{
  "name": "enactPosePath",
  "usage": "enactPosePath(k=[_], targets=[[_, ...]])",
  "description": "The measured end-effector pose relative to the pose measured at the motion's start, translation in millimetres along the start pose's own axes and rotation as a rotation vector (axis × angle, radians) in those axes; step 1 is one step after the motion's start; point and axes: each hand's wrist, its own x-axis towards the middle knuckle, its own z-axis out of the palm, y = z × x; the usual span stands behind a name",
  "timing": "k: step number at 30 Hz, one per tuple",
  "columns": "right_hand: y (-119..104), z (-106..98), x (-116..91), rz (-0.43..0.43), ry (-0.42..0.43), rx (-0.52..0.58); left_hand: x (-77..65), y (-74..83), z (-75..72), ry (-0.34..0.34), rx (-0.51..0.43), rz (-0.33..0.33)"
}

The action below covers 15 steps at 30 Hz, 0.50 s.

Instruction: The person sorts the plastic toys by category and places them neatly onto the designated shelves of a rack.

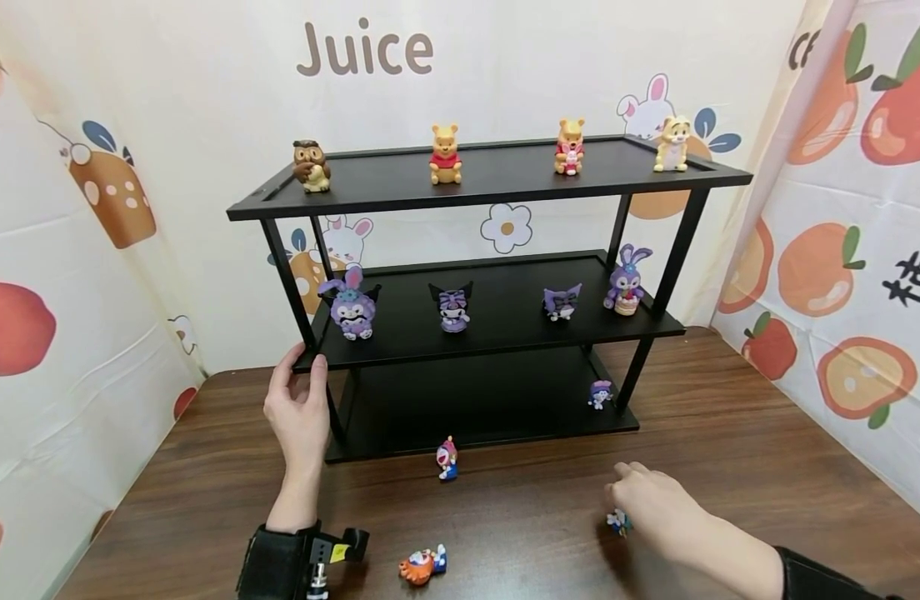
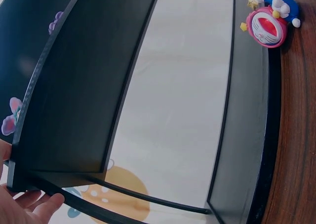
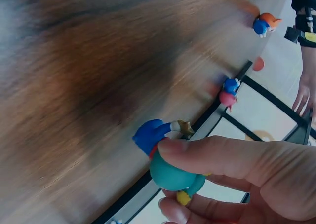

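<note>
My left hand (image 1: pixel 301 417) grips the front left corner of the black rack's middle shelf (image 1: pixel 497 346), thumb in front and fingers around the edge. Low over the table at the right, my right hand (image 1: pixel 658 504) pinches a small figurine with a round teal head (image 3: pixel 170 170) and blue body between thumb and fingers. A figurine in a pink hood (image 1: pixel 447 458) is on the table by the bottom shelf's front edge. Closer to me lies an orange-headed figurine (image 1: pixel 422 566). On the bottom shelf's right end stands a small figurine with a purple cap (image 1: pixel 599 394).
Several purple figurines, among them a rabbit with a cake (image 1: pixel 625 282), stand along the middle shelf. The top shelf (image 1: pixel 505 171) carries an owl (image 1: pixel 312 167), two yellow bears and a pale yellow figurine (image 1: pixel 672 144). Fruit-printed cloth hangs behind and at both sides.
</note>
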Motion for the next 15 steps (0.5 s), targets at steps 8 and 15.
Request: enactPosePath(k=[8,15], targets=[[-6.1,2.9,5.1,0.015,-0.071,0.048,-1.6,7.9,0.1,-0.006,-0.003,-0.001],[-6.0,-4.5,3.3,0.102,-0.15,0.132,0.3,-0.5,0.1,-0.001,-0.008,0.003]])
